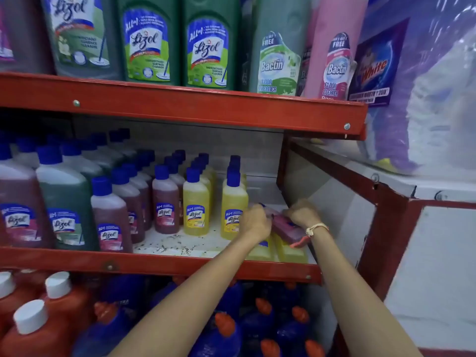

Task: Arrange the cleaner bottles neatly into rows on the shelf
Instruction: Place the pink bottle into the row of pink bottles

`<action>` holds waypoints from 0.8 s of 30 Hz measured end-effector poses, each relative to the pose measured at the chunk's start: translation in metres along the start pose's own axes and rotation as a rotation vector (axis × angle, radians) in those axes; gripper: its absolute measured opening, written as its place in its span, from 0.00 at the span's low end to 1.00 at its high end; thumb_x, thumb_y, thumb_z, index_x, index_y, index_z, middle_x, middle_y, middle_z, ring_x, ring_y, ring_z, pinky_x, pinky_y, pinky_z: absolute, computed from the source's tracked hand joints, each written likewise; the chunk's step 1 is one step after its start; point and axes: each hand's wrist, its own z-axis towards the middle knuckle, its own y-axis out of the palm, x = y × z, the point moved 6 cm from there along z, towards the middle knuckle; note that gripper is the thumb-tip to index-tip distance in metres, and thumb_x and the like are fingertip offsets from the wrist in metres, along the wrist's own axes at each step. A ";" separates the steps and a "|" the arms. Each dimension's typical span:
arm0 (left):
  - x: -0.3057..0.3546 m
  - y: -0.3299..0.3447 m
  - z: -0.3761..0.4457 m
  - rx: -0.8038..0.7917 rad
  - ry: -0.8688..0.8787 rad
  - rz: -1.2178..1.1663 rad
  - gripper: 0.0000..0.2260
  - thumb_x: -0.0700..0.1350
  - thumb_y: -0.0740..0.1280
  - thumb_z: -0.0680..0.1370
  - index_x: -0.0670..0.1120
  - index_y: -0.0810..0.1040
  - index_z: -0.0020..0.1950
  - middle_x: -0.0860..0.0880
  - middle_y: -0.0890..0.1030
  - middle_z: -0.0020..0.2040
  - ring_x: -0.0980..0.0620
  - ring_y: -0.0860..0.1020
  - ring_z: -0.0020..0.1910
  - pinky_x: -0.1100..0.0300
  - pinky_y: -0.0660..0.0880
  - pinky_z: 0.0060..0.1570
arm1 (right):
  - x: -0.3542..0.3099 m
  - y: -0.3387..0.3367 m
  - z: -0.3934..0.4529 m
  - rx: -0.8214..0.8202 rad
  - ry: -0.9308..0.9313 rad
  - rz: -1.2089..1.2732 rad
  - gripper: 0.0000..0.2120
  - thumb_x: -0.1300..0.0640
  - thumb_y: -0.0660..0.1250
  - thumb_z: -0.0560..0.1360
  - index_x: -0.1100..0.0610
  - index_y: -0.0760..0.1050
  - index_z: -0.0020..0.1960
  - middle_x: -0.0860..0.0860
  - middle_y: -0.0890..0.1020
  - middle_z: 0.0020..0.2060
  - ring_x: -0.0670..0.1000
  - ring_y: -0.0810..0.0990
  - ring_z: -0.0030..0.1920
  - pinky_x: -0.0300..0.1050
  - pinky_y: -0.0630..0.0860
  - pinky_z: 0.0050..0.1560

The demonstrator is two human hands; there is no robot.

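Note:
On the middle shelf (164,262), small blue-capped cleaner bottles stand in rows: purple ones (165,202) at left, yellow ones (196,206) to their right. At the shelf's right end a purple bottle (286,228) lies on its side on top of lying yellow bottles (288,249). My left hand (255,222) grips the purple bottle's left end. My right hand (302,213) grips it from the right side. A further yellow bottle (231,210) stands just left of my left hand.
Big green and purple bottles (64,202) fill the shelf's left part. The upper red shelf (180,106) carries large green, teal and pink cleaner bottles. Below are orange and blue bottles (59,305). A red frame post (383,228) and a white panel bound the right side.

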 end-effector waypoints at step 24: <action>-0.053 -0.091 -0.039 -0.009 0.027 -0.689 0.21 0.33 0.73 0.69 0.34 0.76 0.61 0.40 0.80 0.50 0.45 0.79 0.48 0.66 0.80 0.34 | -0.058 0.020 -0.104 -0.109 -0.004 0.906 0.19 0.68 0.76 0.66 0.65 0.76 0.54 0.58 0.83 0.47 0.57 0.83 0.46 0.50 0.82 0.42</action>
